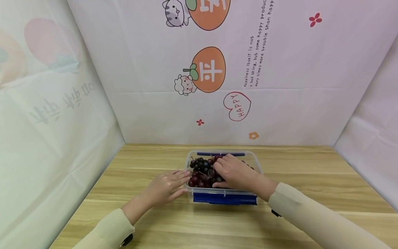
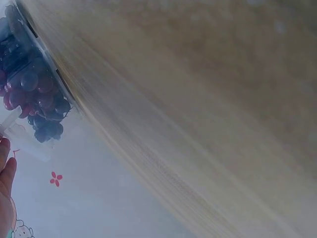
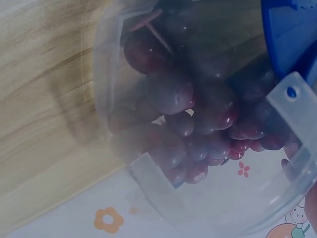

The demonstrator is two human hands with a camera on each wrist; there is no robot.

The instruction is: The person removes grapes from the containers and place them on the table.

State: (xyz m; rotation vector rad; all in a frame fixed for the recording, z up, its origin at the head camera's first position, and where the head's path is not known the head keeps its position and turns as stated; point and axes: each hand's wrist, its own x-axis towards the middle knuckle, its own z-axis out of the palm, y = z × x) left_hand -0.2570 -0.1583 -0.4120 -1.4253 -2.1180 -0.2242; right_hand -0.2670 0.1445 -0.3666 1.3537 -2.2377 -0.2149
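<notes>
A clear plastic box (image 1: 224, 191) with blue side clips (image 1: 225, 198) stands on the wooden table and holds bunches of dark purple and red grapes (image 1: 199, 180). My left hand (image 1: 166, 186) lies with fingers extended against the box's left side. In the left wrist view, its fingers (image 2: 6, 171) show at the left edge beside the box corner. My right hand (image 1: 234, 173) reaches inside over the right part of the grapes, fingers bent and thumb spread around some of them. Through the box wall, the right wrist view shows grapes (image 3: 171, 94) and a stem.
The wooden table (image 1: 199, 228) extends around the box on all sides. Behind it rises a white printed backdrop (image 1: 155, 114), with white side panels (image 1: 62, 145) at left and right. A dark strap piece (image 1: 127, 239) shows under the left cuff.
</notes>
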